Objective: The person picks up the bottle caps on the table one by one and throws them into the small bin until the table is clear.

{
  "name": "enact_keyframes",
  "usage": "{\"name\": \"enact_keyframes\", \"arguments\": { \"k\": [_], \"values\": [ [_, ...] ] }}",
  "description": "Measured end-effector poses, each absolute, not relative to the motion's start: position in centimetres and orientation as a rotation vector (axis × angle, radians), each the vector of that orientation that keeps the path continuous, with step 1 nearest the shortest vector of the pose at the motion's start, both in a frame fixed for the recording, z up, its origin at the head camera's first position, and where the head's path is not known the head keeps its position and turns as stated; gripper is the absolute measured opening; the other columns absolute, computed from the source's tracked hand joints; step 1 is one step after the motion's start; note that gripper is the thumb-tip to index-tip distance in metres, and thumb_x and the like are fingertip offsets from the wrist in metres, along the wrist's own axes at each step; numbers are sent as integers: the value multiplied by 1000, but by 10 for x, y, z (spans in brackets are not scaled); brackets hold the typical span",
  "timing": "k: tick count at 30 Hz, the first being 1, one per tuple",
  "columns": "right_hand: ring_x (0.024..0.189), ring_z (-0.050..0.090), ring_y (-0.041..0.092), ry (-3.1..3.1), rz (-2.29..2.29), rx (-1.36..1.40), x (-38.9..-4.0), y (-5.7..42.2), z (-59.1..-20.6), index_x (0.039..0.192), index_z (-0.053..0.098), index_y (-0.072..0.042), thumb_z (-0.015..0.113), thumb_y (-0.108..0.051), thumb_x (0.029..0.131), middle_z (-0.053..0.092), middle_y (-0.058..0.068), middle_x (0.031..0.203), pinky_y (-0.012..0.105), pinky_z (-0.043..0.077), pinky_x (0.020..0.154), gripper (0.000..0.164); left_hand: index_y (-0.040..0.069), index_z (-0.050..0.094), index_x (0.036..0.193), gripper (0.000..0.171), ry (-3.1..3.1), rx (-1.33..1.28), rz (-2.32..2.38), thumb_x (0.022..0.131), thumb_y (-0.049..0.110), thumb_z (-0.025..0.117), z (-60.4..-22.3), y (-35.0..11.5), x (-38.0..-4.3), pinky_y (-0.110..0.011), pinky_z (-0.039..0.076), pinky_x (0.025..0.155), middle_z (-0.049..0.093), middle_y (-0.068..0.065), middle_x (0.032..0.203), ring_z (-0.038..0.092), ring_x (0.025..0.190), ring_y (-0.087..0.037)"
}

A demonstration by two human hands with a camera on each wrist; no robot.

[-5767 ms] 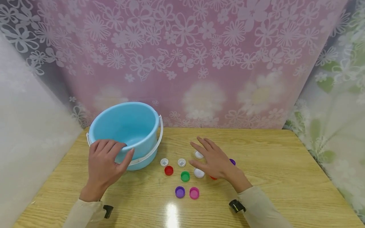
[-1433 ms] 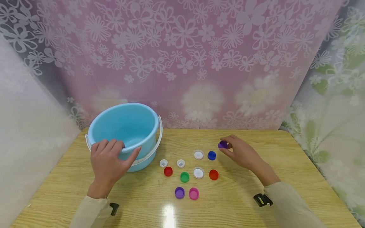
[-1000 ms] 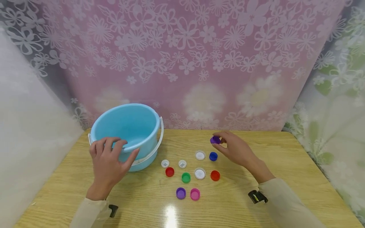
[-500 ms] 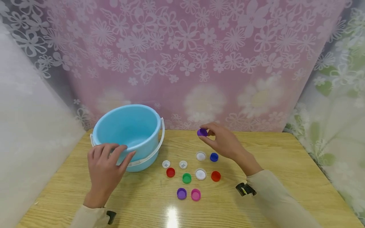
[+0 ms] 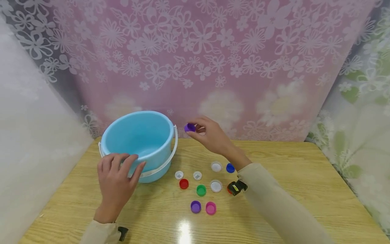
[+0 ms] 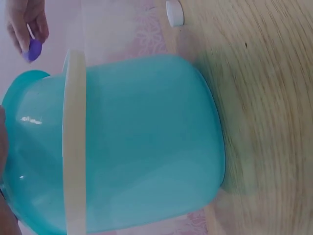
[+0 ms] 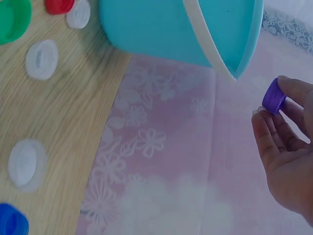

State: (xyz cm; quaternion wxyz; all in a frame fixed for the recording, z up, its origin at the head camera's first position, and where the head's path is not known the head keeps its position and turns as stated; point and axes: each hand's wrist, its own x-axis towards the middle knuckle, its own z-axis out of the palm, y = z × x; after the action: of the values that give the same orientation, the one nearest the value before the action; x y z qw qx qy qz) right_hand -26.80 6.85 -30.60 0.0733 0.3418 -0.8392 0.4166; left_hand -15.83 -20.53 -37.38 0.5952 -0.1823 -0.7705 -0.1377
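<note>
A light-blue bucket point(image 5: 159, 157) with a white handle stands at the left of the table. My left hand point(image 5: 117, 179) holds its near rim, fingers over the edge and thumb outside. My right hand point(image 5: 210, 135) pinches a purple bottle cap point(image 5: 189, 127) between thumb and fingers, in the air just right of the bucket's rim. In the right wrist view the purple cap point(image 7: 274, 96) is tilted on its side at the fingertips. The left wrist view shows the bucket's wall point(image 6: 142, 142) filling the middle, with the right hand point(image 6: 27, 24) above it.
Several bottle caps lie on the wooden table point(image 5: 289, 176) right of the bucket: white point(image 5: 216, 186), green point(image 5: 201, 190), red point(image 5: 183, 184), blue point(image 5: 230, 167), another purple cap point(image 5: 196, 206) and pink point(image 5: 211, 208). The right wrist strap covers much of a second red cap. A pink flowered curtain point(image 5: 219, 67) hangs behind.
My right hand has picked up the purple cap from the table's right side, then carried it left and up toward the bucket. The left hand has stayed at the rim.
</note>
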Motion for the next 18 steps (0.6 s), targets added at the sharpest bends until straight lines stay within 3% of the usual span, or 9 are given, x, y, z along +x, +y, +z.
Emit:
{"name": "enact_keyframes", "arguments": {
  "k": [18],
  "values": [
    [101,58,16,-2521,1310,1128,-286,1,-297,133,56,-7,66,-21,91,59,5,118,25,49,86,46,5,68,87,35,-1730,-461,-333,93,39,58,-377,-209,-164,-54,34,76,61,-14,83,50,80,-38]
  ]
}}
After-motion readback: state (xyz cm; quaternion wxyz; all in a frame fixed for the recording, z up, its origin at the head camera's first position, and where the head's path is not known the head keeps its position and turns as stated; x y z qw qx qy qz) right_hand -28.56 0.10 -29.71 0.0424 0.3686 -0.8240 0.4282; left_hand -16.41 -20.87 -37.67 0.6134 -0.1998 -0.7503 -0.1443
